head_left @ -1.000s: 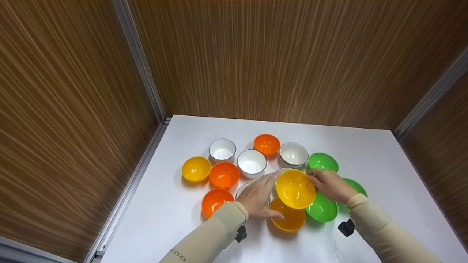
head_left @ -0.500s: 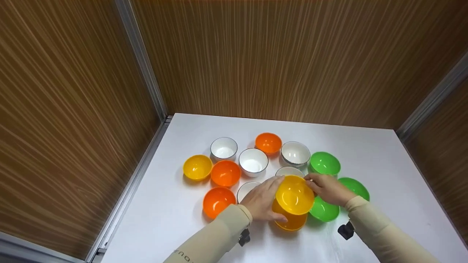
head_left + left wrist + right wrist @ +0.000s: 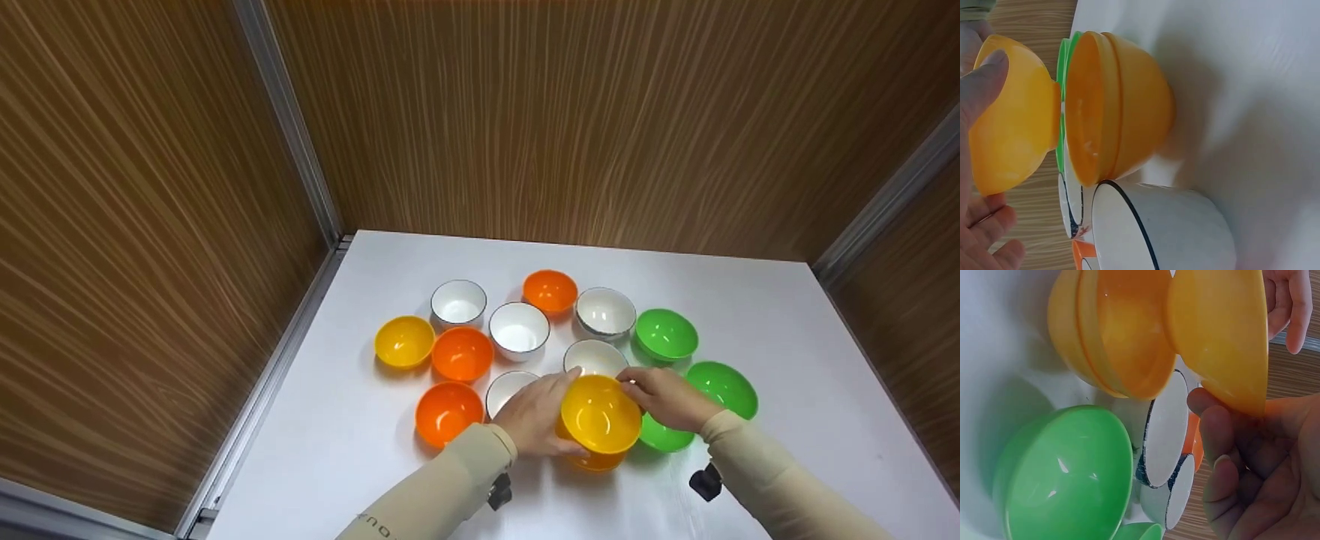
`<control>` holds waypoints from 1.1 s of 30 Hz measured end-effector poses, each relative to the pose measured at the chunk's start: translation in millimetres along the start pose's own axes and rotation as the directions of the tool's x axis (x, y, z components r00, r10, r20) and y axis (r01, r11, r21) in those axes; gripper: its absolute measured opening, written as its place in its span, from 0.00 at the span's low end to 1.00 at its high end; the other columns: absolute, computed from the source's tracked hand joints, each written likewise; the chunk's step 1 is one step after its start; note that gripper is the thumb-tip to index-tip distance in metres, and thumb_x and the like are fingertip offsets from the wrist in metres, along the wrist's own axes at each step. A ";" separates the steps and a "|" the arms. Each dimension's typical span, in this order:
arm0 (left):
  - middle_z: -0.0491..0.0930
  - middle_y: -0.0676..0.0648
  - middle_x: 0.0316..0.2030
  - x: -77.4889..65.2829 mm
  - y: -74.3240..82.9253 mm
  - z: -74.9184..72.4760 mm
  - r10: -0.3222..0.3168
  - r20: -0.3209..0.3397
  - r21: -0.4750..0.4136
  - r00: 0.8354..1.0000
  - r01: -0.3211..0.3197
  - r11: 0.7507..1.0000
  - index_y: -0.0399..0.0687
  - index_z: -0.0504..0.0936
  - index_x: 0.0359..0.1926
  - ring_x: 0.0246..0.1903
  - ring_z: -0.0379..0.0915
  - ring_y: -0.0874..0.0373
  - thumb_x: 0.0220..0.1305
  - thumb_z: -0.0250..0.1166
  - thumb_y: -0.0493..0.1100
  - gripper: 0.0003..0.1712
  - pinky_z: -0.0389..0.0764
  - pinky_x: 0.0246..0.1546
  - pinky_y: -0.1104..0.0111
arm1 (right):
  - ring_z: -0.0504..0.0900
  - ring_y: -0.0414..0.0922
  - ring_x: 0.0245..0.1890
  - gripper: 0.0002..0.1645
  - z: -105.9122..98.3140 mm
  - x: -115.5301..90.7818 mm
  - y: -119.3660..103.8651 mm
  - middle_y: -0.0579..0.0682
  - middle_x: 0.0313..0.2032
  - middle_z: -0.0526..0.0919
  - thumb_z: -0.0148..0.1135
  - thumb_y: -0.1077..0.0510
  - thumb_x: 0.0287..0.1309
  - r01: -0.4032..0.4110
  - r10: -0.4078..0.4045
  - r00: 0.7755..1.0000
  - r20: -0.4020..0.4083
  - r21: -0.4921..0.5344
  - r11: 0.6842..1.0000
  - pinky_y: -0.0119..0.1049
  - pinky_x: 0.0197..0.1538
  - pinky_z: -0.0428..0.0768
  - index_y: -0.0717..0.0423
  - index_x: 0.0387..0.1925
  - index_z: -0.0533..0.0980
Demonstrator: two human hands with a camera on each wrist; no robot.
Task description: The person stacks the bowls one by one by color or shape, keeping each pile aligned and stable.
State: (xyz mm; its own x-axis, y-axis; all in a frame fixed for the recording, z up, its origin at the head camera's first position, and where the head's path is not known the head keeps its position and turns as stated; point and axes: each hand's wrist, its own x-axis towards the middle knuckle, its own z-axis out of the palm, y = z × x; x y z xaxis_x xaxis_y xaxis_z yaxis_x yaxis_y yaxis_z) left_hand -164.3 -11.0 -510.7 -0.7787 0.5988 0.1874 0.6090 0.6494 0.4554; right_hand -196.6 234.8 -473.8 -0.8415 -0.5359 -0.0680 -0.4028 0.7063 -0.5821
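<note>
My right hand point(image 3: 667, 395) pinches the rim of a yellow bowl point(image 3: 600, 414) at its right side, thumb and fingers on the edge. My left hand point(image 3: 536, 412) is spread at the bowl's left side; its thumb point(image 3: 991, 73) lies against the bowl's wall, and the other fingers are loosely bent by the rim. Right under the held bowl stand two nested yellow bowls point(image 3: 1143, 101) on the table, mostly hidden in the head view. In the left wrist view the held bowl's foot is near the opening of the upper nested bowl; whether they touch, I cannot tell.
Several green bowls point(image 3: 666, 334) stand to the right. White bowls with dark rims point(image 3: 519, 330) are behind and left of the hands. Orange bowls point(image 3: 463, 355) and one yellow bowl point(image 3: 404, 342) sit farther left on the white table point(image 3: 315, 450). Wood-grain panels point(image 3: 562, 127) surround the table.
The held yellow bowl has come down and toward the person, over the nested yellow bowls, now covering most of them. My right hand moved with it; my left hand shifted only slightly.
</note>
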 end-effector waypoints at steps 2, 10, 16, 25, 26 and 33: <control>0.60 0.54 0.63 -0.7 -0.4 1.7 -0.001 0.001 0.002 1.000 0.001 1.000 0.55 0.42 0.71 0.61 0.56 0.61 0.39 0.66 0.71 0.64 0.59 0.61 0.66 | 0.75 0.39 0.23 0.10 1.4 0.1 0.8 0.40 0.27 0.78 0.52 0.58 0.63 0.002 -0.002 1.000 -0.007 -0.001 1.000 0.32 0.28 0.77 0.53 0.41 0.78; 0.58 0.52 0.64 -3.3 -2.2 11.0 -0.003 0.017 0.034 1.000 0.002 0.999 0.52 0.45 0.70 0.62 0.54 0.59 0.39 0.67 0.69 0.64 0.58 0.62 0.64 | 0.74 0.38 0.24 0.09 11.6 1.2 8.1 0.41 0.28 0.79 0.55 0.60 0.60 0.019 -0.020 0.999 -0.036 -0.027 0.999 0.32 0.29 0.76 0.55 0.38 0.80; 0.59 0.53 0.64 -4.8 -5.2 17.3 -0.025 0.054 0.039 0.998 0.023 0.999 0.51 0.48 0.70 0.62 0.53 0.60 0.38 0.68 0.69 0.62 0.53 0.64 0.65 | 0.74 0.38 0.26 0.07 22.0 2.7 10.4 0.41 0.27 0.79 0.57 0.60 0.58 -0.006 0.001 0.998 -0.059 -0.084 0.996 0.34 0.32 0.76 0.54 0.35 0.81; 0.56 0.54 0.65 -3.4 -6.0 26.0 -0.031 0.081 0.048 0.996 0.027 0.998 0.54 0.49 0.69 0.65 0.49 0.58 0.38 0.68 0.70 0.61 0.49 0.65 0.61 | 0.75 0.38 0.28 0.06 29.3 2.2 14.1 0.40 0.27 0.80 0.59 0.61 0.55 -0.013 0.004 0.995 -0.096 -0.101 0.995 0.37 0.35 0.77 0.52 0.34 0.81; 0.56 0.55 0.65 -3.6 -6.1 26.9 -0.033 0.082 0.045 0.996 0.029 0.999 0.55 0.49 0.69 0.65 0.48 0.57 0.38 0.68 0.69 0.61 0.49 0.65 0.60 | 0.75 0.38 0.28 0.05 30.0 2.4 14.6 0.40 0.27 0.80 0.59 0.61 0.55 -0.015 0.005 0.995 -0.096 -0.102 0.995 0.37 0.36 0.77 0.52 0.34 0.81; 0.58 0.56 0.63 -5.2 -8.1 31.6 -0.038 0.071 0.053 0.997 0.034 0.998 0.57 0.51 0.68 0.64 0.49 0.57 0.38 0.69 0.68 0.59 0.51 0.64 0.58 | 0.77 0.39 0.30 0.06 34.9 5.7 17.3 0.41 0.28 0.81 0.60 0.61 0.55 -0.001 -0.015 0.994 -0.109 -0.142 0.990 0.39 0.38 0.78 0.53 0.33 0.82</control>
State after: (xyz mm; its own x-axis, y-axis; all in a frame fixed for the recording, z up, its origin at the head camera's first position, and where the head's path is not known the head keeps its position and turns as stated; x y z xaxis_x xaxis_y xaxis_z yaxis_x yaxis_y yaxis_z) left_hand -160.4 -4.5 -543.0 -0.7883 0.6058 0.1079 0.5894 0.6932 0.4148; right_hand -195.8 227.8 -512.6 -0.8697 -0.4927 0.0295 -0.4491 0.7651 -0.4613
